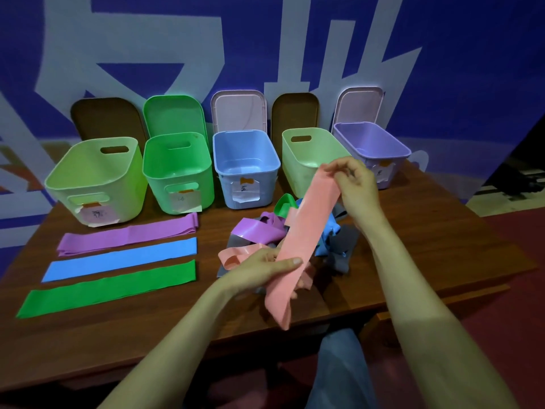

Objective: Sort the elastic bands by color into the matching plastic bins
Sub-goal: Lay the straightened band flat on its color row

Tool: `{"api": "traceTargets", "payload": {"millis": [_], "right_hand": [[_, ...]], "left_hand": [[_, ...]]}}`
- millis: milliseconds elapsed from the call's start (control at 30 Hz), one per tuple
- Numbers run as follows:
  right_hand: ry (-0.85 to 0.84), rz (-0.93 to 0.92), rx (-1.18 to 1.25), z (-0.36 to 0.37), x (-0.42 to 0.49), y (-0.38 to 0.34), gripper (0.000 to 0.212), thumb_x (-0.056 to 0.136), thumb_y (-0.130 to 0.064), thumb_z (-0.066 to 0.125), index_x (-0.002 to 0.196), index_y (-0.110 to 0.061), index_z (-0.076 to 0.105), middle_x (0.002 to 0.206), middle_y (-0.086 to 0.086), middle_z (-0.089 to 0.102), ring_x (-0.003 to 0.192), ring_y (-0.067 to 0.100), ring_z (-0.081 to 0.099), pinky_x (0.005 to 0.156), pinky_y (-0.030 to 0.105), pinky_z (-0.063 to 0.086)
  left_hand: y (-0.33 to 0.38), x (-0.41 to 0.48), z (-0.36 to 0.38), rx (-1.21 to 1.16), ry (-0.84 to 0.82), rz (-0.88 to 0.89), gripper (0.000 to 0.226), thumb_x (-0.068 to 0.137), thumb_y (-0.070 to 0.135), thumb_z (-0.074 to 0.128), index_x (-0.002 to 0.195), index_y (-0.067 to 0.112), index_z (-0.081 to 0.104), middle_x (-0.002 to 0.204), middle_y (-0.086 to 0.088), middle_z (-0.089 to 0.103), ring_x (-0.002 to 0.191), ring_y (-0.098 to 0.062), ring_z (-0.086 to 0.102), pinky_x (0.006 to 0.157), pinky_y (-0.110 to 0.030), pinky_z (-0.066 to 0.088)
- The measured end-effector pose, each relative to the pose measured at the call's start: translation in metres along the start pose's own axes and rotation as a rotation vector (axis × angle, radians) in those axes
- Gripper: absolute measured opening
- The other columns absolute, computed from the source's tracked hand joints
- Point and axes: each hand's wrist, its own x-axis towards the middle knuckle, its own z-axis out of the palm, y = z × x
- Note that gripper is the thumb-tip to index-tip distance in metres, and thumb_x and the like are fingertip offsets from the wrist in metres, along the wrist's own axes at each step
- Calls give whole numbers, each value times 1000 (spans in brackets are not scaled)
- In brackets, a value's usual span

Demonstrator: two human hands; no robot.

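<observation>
1. Pink band runs slantwise btwn both hands, lifted off the table and crossing over the pile; its lower end hangs loose below the L hand
2. R hand pinches the band's top end w/ thumb + fingertips, fingers curled, raised in front of the pale green bin
3. L hand grips the band lower down, thumb laid flat across its face, other fingers wrapped behind it
4. Pile of bands sits right under the hands, approx mid-table: purple, grey, blue, green + another pink one, all tangled and touching
5. Left of the pile, 3 bands lie flat side by side, apart from each other: purple band farthest, blue band in the middle, green band nearest
6. Bins stand open in a row along the far side, left to right: yellow-green bin, green bin, blue bin, pale green bin, purple bin
7. Paper labels are stuck on the bin fronts; handwriting too small to read
8. Lids lean upright vs the wall behind the bins: brown, green, pink, brown, pale pink
9. Table is dark wood-look; wall behind is blue w/ big pale shapes
</observation>
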Motion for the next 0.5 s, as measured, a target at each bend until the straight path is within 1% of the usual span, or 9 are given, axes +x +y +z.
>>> {"api": "traceTargets", "payload": {"millis": [67,100,167,200,267,333,400,433,500], "right_hand": [[80,10,-12,-2,4,7,40,87,6,43,73,-26,61,106,12,62,91,3,58,76,8,41],[110,17,-16,-4,5,11,40,87,6,42,72,-27,61,106,12,63,93,6,59,75,7,41],[138,45,-48,-5,5,21,42,86,5,42,72,-29,62,106,10,64,98,12,60,77,10,43],[140,56,-70,-6,4,26,42,86,5,42,72,-29,63,106,8,64,99,13,60,78,11,43],[150,59,-118,-4,-2,34,41,85,5,42,73,-27,65,105,4,63,96,11,58,78,8,41],[188,64,-141,1,-9,39,38,85,5,43,78,-23,67,102,1,62,94,10,57,77,6,40],[231,83,-94,6,-14,45,35,85,5,45,85,-21,69,103,1,63,95,9,58,80,7,42],[248,94,-51,10,-17,47,35,85,5,46,87,-21,69,103,2,65,97,10,60,83,10,44],[257,113,7,22,-25,52,35,84,4,49,88,-23,69,104,6,67,99,13,62,87,20,47]], "left_hand": [[1,-5,-11,12,10,-20,18,90,16,59,107,9,61,87,-11,72,69,-19,69,68,-32,59],[3,-7,-17,32,20,-36,19,89,14,60,108,11,61,88,-11,72,68,-18,69,66,-31,59],[4,-13,-32,59,35,-68,23,86,11,63,109,13,63,87,-9,71,65,-18,68,61,-28,58],[5,-16,-40,59,50,-77,23,84,9,65,107,12,63,87,-10,71,63,-19,67,60,-27,57],[7,-25,-57,89,105,-84,22,81,7,67,102,9,63,86,-11,69,62,-20,66,58,-26,56],[8,-34,-72,144,202,-81,19,78,8,71,95,8,61,82,-9,69,61,-17,65,53,-24,53],[8,-44,-87,230,340,-62,18,76,13,75,85,11,60,74,-5,66,57,-12,61,48,-19,46],[7,-50,-95,243,415,-47,17,76,13,75,82,11,59,70,-4,65,55,-10,59,48,-19,45],[3,-65,-109,171,564,2,14,78,11,73,83,11,60,68,-2,64,54,-7,58,48,-18,48]]}}
